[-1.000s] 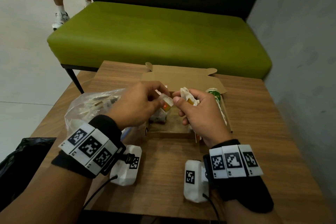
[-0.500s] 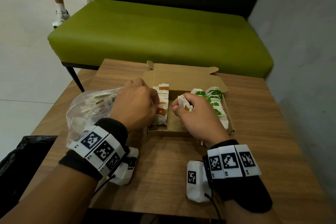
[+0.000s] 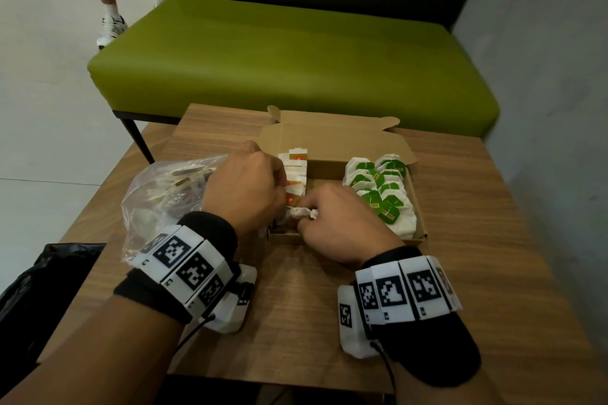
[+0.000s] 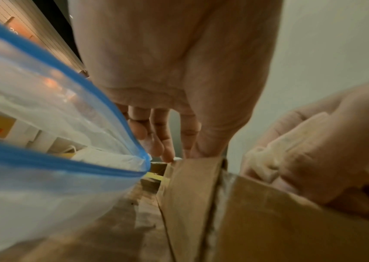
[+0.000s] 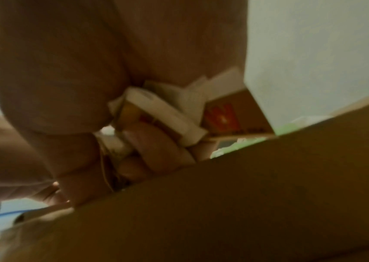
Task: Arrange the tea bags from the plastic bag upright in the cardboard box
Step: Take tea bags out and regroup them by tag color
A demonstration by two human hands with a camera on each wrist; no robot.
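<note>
Right hand (image 3: 339, 223) lower, crumpled tea bags (image 3: 304, 213)

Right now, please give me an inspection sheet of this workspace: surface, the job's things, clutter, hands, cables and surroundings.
Surface: wooden table, bare wood at the near right.
Job's things: open cardboard box; orange-tagged tea bags stand in a row along its left side, green-tagged tea bags along its right side; plastic bag left of the box, bags inside.
Clutter: black bag at the table's left edge.
Hands: left hand at the orange row, grip hidden; right hand grips several tea bags at the box's near edge.
Cables: thin black cable at each wrist.
Surroundings: green bench; a person's legs behind.
</note>
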